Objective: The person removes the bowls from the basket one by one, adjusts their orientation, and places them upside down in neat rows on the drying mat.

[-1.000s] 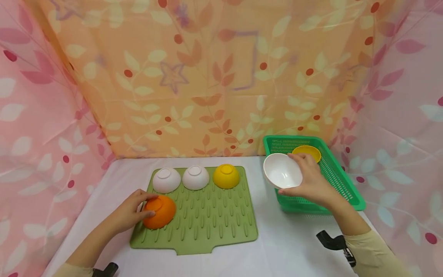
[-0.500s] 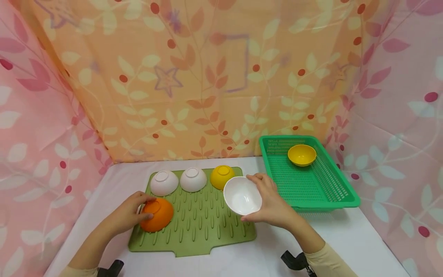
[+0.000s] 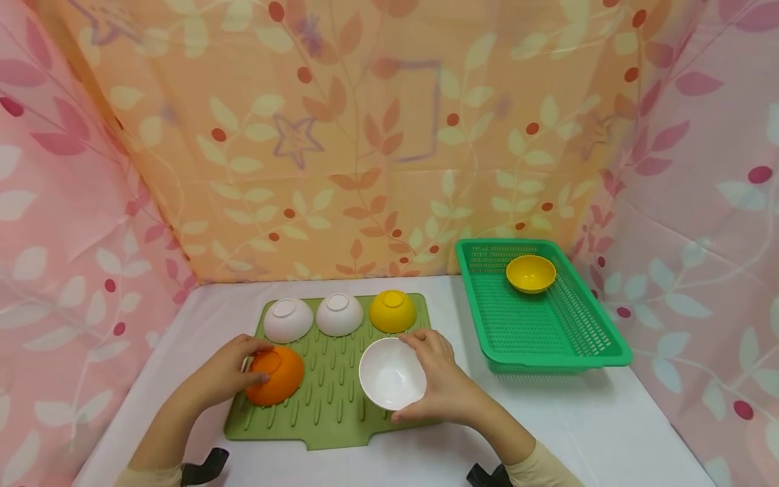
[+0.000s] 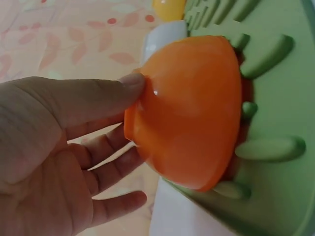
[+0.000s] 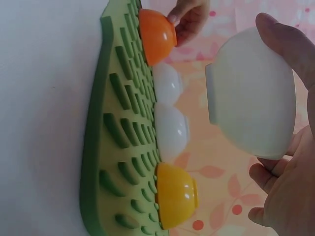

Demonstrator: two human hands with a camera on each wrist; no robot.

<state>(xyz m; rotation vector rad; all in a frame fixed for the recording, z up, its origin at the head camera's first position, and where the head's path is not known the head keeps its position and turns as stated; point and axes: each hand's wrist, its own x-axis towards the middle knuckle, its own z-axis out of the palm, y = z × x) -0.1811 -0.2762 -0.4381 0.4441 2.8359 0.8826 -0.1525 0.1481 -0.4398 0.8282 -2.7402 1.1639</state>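
An orange bowl (image 3: 281, 379) lies upside down on the left part of a green drying mat (image 3: 341, 429). My left hand (image 3: 222, 373) holds it near its foot, thumb on one side, fingers on the other; the left wrist view shows the bowl (image 4: 192, 113) touching the mat's ridges. Above the mat's right half, my right hand (image 3: 441, 382) grips a white bowl (image 3: 391, 375) by its rim, its hollow facing the head camera. In the right wrist view this white bowl (image 5: 251, 93) is apart from the mat.
Along the mat's back edge, two white bowls (image 3: 288, 320) (image 3: 339, 314) and a yellow bowl (image 3: 392, 311) stand upside down in a row. A green basket (image 3: 487, 338) at the right holds another yellow bowl (image 3: 531, 274), hollow up. Patterned cloth (image 3: 292, 203) hangs behind the table.
My right hand has carried the white bowl left from over the basket to above the mat. The left hand stays at the orange bowl.
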